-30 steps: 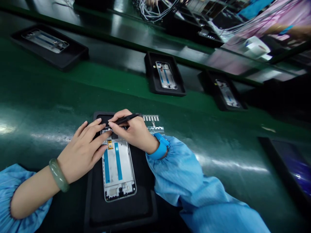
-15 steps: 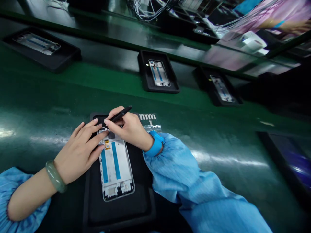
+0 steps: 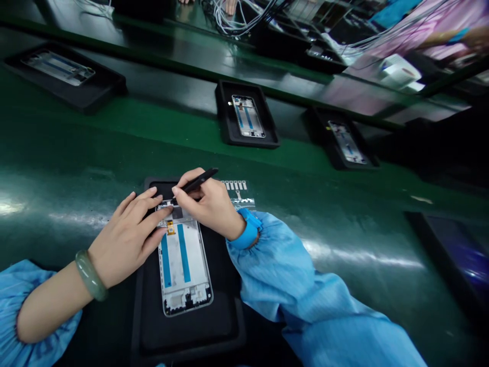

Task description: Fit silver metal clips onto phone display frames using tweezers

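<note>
Phone frame [image 3: 173, 265] in a black tray [image 3: 223, 318], on the near side of the green bench [image 3: 305, 193], left of centre. On its far left part, left hand [image 3: 128, 234], palm down, fingers spread and grasping nothing, index tip on the frame, thumb at its left edge. Over its far end, right hand [image 3: 210, 211], thumb and fingers pinched around a black pen-like tool [image 3: 201, 179]; contact at the tip too small to tell. For good work there, probably best to brace the frame lightly with the left fingertips, clear of the tool's point, and to press gently in small strokes, sparing the orange connector [image 3: 170, 228] and the blue strips [image 3: 183, 252]. Chief hindrance: both hands crowding and partly hiding the far end. Right of the tray's far end, near the right wrist and easily brushed, a sheet of pale tabs [image 3: 235, 185]. Farther off, well apart from the work, more frames in the far-left tray [image 3: 103, 92], far-middle tray [image 3: 225, 131] and far-right tray [image 3: 341, 160]. At right, a blurred purple-sheened item [image 3: 466, 260].
</note>
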Demonstrator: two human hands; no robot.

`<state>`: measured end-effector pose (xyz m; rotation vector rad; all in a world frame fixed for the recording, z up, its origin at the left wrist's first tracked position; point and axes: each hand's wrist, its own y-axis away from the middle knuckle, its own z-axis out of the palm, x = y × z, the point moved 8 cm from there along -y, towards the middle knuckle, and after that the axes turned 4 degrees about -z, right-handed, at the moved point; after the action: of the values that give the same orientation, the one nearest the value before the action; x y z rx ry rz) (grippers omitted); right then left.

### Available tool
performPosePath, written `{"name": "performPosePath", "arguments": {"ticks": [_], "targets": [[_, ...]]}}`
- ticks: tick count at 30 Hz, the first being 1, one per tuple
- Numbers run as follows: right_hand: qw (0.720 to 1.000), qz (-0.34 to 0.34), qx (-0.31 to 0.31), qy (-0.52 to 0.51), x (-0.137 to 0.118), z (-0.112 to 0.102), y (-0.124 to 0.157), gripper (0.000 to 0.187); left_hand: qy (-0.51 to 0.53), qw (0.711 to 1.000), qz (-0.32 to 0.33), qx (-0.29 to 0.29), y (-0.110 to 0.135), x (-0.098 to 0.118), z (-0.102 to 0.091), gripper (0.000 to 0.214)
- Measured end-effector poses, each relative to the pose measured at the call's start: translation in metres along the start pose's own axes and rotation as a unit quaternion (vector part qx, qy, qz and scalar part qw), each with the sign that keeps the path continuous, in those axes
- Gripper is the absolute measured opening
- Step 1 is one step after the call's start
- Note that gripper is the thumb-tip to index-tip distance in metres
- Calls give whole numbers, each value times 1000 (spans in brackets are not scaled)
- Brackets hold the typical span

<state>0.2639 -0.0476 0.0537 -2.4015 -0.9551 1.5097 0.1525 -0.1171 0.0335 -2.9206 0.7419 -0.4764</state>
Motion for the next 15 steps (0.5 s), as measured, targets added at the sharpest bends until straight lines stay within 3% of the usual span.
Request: {"name": "performPosePath", "arguments": {"ticks": [7, 12, 15], "targets": [[997, -59, -19, 42, -9, 5, 1, 2, 5, 1000, 3, -5, 0, 0, 0, 37], [998, -58, -18, 35, -7, 4, 0, 3, 2, 1000, 0, -3, 0, 0, 0, 39], [991, -107, -17, 71, -14, 4, 2, 3, 3, 1000, -2, -11, 0, 0, 1, 37]]}}
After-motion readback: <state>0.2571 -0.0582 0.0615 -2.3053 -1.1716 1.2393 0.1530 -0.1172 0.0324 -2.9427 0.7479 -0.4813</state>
